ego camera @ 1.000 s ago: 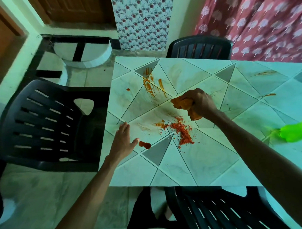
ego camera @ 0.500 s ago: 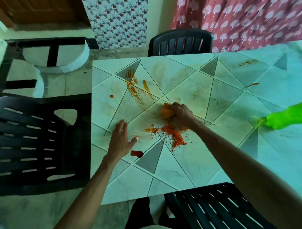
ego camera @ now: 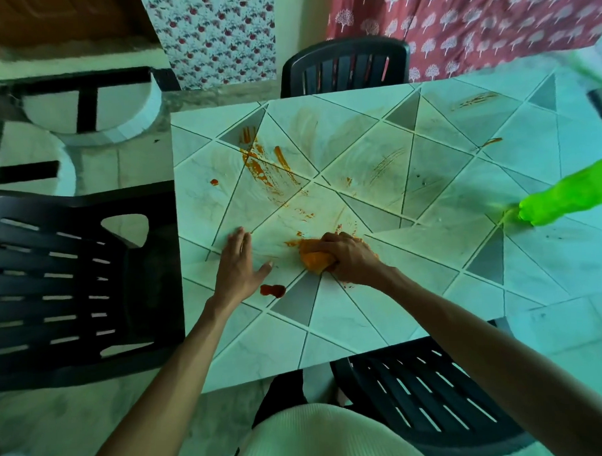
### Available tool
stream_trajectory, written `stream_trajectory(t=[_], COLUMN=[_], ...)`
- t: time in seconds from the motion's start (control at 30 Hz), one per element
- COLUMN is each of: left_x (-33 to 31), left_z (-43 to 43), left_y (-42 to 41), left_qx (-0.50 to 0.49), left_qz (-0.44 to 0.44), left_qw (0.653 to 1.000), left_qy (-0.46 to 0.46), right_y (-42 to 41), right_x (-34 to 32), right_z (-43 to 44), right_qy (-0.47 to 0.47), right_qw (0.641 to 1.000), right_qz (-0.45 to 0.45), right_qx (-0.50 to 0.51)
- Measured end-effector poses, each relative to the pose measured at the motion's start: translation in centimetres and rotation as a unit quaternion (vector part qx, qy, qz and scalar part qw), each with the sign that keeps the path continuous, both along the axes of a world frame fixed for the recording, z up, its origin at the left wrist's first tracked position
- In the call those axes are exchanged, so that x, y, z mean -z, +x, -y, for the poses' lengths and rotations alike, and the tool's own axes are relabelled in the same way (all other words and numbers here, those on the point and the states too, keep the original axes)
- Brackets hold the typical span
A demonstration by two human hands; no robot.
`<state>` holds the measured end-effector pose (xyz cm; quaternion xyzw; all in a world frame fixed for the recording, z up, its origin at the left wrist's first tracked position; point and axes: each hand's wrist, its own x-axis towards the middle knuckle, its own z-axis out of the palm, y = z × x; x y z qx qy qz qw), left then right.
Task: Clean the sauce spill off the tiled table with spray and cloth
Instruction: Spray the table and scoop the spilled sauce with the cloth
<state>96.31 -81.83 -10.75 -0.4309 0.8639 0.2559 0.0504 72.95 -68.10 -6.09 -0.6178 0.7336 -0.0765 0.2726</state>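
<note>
My right hand (ego camera: 352, 258) grips a bunched orange cloth (ego camera: 315, 259) and presses it onto the tiled table (ego camera: 414, 292) near its front middle. My left hand (ego camera: 238, 268) lies flat on the tiles, fingers straight, just left of the cloth. A red sauce blob (ego camera: 272, 290) sits right below my left thumb. Orange sauce streaks (ego camera: 261, 167) smear the tiles farther back, with a small red drop (ego camera: 214, 181) to their left. A green spray bottle (ego camera: 571, 194) lies on its side at the table's right.
Black plastic chairs stand at the left (ego camera: 66, 287), at the far side (ego camera: 347, 67) and at the near side (ego camera: 431, 394) of the table. Faint sauce marks (ego camera: 476, 100) lie at the far right. A patterned curtain (ego camera: 473, 24) hangs behind.
My right hand dragged the cloth toward me across the chunky red spill, which no longer shows. My left hand stayed flat in place. The camera view shifted.
</note>
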Motion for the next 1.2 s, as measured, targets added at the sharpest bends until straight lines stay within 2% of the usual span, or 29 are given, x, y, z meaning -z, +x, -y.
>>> stream_trajectory(t=[0.27, 0.37, 0.5, 0.77, 0.97, 1.1, 1.2], left_x=[0.1, -0.1, -0.6, 0.1, 0.3, 0.1, 0.0], left_z=[0.0, 0.5, 0.9, 0.2, -1.3, -2.0, -2.4], left_y=[0.1, 0.6, 1.3, 4.7, 7.1, 7.7, 7.9], left_qx=[0.000, -0.003, -0.010, -0.055, -0.058, -0.059, -0.062], left_qz=[0.000, -0.022, -0.075, -0.148, -0.153, -0.150, -0.142], left_qw=[1.000, 0.999, 0.996, 0.987, 0.986, 0.986, 0.987], left_qy=[0.024, 0.036, 0.045, 0.006, -0.012, -0.031, -0.033], right_y=[-3.4, -3.2, -0.8, 2.6, 2.4, 3.8, 6.2], right_x=[-2.1, -2.4, -0.9, 1.3, -0.3, -1.3, -1.6], right_z=[3.2, 5.7, 7.2, 2.2, 0.4, 2.9, 5.6], right_qy=[-0.107, -0.094, -0.048, 0.017, 0.019, -0.034, -0.063], right_qw=[0.987, 0.990, 0.996, 0.987, 0.985, 0.993, 0.990], right_qz=[-0.043, -0.063, -0.070, -0.101, -0.112, -0.089, -0.098], right_qx=[0.115, 0.089, -0.004, -0.121, -0.128, -0.064, -0.076])
